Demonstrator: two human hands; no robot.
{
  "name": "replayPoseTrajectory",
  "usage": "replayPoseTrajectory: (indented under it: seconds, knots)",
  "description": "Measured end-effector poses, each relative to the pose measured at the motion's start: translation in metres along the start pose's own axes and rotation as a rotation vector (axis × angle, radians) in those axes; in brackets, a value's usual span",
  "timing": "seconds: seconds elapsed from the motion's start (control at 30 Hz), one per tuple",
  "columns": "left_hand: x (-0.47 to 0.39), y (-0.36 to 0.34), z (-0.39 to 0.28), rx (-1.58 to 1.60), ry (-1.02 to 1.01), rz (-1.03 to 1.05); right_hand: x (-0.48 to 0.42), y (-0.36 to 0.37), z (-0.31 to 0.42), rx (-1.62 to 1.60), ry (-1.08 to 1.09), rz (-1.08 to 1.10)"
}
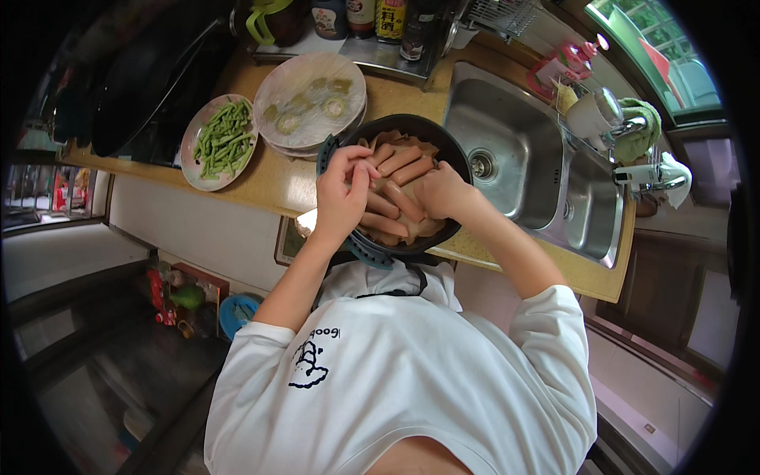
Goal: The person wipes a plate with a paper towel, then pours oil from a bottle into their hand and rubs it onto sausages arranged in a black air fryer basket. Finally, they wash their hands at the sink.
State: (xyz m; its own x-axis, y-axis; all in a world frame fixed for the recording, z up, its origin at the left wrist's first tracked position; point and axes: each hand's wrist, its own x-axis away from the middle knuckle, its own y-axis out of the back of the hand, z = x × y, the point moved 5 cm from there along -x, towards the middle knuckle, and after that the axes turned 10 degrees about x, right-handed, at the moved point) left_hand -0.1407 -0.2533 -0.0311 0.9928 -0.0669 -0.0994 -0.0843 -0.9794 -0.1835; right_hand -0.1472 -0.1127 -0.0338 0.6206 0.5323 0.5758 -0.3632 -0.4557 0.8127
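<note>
Several sausages (402, 200) lie on brown baking paper (436, 227) inside a round black pot (454, 148) at the counter's front edge. My left hand (345, 184) is over the pot's left side, its fingers bent and thumb up near the sausages; whether it holds anything is not clear. My right hand (439, 189) reaches into the right side of the pot, fingers curled down at the paper beside the sausages. Its fingertips are hidden, so I cannot tell if it grips something.
Left of the pot are a plate of cut green beans (224, 142) and stacked plates (309, 68), the top one under plastic film. A steel double sink (516, 119) is at the right. Bottles (361, 18) stand on a metal rack behind; a pink pump bottle (561, 68) stands behind the sink.
</note>
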Motion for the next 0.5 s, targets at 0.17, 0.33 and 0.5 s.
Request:
replayPoseTrajectory:
  seconds: [0.17, 0.33, 0.5]
  knots:
    - [-0.011, -0.009, 0.005, 0.001, 0.039, 0.004, 0.024, 0.032, -0.033, -0.925, 0.06, -0.433]
    - [-0.02, -0.056, -0.006, -0.041, 0.222, 0.292, 0.066, 0.028, -0.076, -1.654, 0.051, -0.719]
    - [-0.058, -0.151, -0.075, 0.151, 0.397, 0.524, 0.151, 0.041, -0.147, -1.901, 0.235, -1.06]
